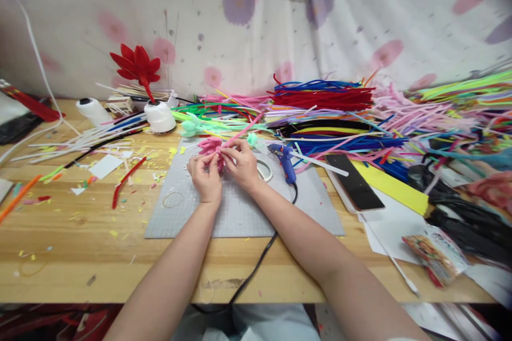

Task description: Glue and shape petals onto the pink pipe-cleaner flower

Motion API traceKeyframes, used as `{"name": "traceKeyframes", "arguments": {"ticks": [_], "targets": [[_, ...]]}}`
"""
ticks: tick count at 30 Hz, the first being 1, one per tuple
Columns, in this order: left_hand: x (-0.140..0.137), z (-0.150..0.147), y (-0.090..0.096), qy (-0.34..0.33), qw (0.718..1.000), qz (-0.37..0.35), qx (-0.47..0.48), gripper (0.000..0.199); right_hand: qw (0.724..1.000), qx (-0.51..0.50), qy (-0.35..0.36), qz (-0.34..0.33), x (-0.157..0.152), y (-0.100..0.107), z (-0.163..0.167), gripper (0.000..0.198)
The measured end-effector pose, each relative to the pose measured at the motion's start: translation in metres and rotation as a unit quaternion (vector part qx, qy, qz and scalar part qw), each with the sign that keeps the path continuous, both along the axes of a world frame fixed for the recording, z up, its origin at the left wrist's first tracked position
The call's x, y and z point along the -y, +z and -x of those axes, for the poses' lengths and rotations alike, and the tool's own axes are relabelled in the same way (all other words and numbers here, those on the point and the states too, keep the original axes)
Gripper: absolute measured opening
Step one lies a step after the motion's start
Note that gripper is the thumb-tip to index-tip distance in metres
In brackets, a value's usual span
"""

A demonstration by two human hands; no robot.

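Note:
Over the grey cutting mat (256, 218), both hands meet at a pink pipe-cleaner flower (210, 144). My left hand (206, 173) pinches it from the left, thumb and fingertips together. From the right, my right hand (242, 165) closes its fingers on the same flower, near a pink stem that slants up to the right. My fingers cover part of the petals. A roll of tape (264, 170) lies just beside my right hand. Farther right on the mat is a blue glue gun (286, 162), its black cord running toward the front edge.
Bundles of coloured pipe cleaners (324, 98) fill the back and right. A red flower (138, 66) stands in a white thread cone (160, 116) at the back left. A phone (354, 181), yellow card (394, 186) and snack packet (434, 256) lie right. Scraps litter the left.

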State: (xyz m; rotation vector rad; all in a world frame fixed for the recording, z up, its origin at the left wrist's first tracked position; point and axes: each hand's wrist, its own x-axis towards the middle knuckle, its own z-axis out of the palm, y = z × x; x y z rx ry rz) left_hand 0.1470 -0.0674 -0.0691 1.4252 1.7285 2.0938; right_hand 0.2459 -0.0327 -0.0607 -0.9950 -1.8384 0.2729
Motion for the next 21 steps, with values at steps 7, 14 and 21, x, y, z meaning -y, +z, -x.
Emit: {"name": "traceKeyframes", "arguments": {"ticks": [7, 14, 21], "targets": [[-0.0005, 0.0002, -0.0007, -0.009, 1.000, 0.000, 0.001, 0.010, 1.000, -0.018, 0.000, 0.001, 0.0011, -0.0003, 0.0008, 0.022], [-0.0034, -0.0003, -0.0001, -0.007, 0.999, 0.009, 0.051, 0.011, 1.000, -0.004, -0.001, 0.005, 0.0024, 0.0027, -0.0001, 0.021], [-0.0040, -0.0010, -0.0040, -0.015, 0.999, -0.008, 0.038, 0.012, 1.000, 0.002, -0.003, -0.003, 0.0031, 0.0030, -0.0003, 0.022]]}}
